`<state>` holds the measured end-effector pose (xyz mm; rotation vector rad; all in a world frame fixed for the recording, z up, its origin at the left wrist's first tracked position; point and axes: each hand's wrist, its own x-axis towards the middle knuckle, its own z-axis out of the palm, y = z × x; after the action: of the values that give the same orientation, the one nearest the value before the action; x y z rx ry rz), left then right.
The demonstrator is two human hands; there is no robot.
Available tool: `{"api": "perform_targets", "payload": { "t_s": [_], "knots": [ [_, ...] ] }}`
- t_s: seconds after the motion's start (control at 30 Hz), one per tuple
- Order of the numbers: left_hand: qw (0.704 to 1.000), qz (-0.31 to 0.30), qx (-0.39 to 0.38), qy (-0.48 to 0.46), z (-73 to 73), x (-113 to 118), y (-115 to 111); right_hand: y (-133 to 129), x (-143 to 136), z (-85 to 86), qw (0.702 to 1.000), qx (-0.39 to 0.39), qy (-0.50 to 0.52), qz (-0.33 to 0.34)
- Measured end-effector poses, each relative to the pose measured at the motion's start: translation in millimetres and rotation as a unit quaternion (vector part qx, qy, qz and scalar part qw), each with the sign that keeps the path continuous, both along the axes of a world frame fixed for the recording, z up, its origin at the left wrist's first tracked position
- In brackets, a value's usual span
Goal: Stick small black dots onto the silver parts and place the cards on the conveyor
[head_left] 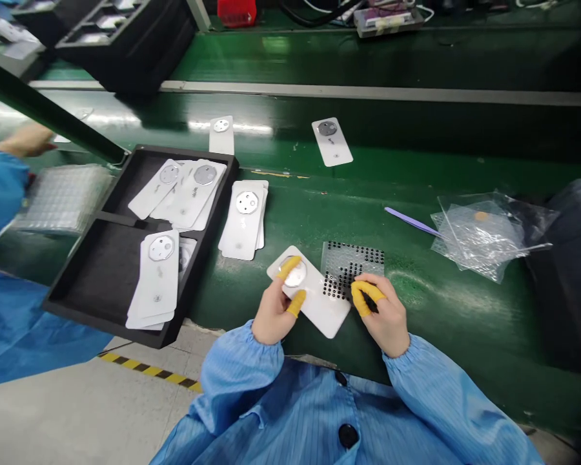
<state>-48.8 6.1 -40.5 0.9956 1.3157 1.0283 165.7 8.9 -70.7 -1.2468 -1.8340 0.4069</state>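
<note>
My left hand (274, 312), with yellow finger cots on thumb and forefinger, grips a white phone back cover (325, 311) near its round silver camera ring. The cover lies tilted on the green bench at the front. My right hand (385, 318) is closed in a pinch, its thumb and forefinger also in yellow cots. Its fingertips are at the lower right edge of a clear sheet (336, 256) carrying rows of small black round pieces. What the pinch holds, if anything, is too small to make out. The sheet's lower edge meets the cover.
Left of my hands lies a small stack of covers (243, 229). A black two-part tray (94, 281) holds more covers. Single covers lie farther back. To the right are purple tweezers (411, 220) and clear plastic sheets (484, 236). A co-worker's hand (29, 139) is at far left.
</note>
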Motion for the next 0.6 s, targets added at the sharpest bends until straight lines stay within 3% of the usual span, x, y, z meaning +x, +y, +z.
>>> {"api": "perform_targets", "payload": {
  "t_s": [0.13,0.2,0.3,0.4,0.6],
  "knots": [
    [0.996,0.063,0.040,0.044,33.9,-10,-11,2,-5,32.6,0.999,0.044,-0.006,-0.010],
    [0.996,0.056,0.053,0.034,47.6,1,-14,3,-11,53.7,0.996,0.084,-0.019,0.002],
    [0.996,0.026,0.077,0.028,58.9,22,-14,6,-18,76.0,0.994,0.083,-0.044,0.055],
    [0.990,-0.022,0.128,0.057,63.2,33,-13,9,-17,82.6,0.991,0.072,-0.064,0.098],
    [0.979,-0.071,0.177,0.078,67.9,36,-10,11,-6,81.4,0.980,0.131,-0.075,0.131]
  ]
}}
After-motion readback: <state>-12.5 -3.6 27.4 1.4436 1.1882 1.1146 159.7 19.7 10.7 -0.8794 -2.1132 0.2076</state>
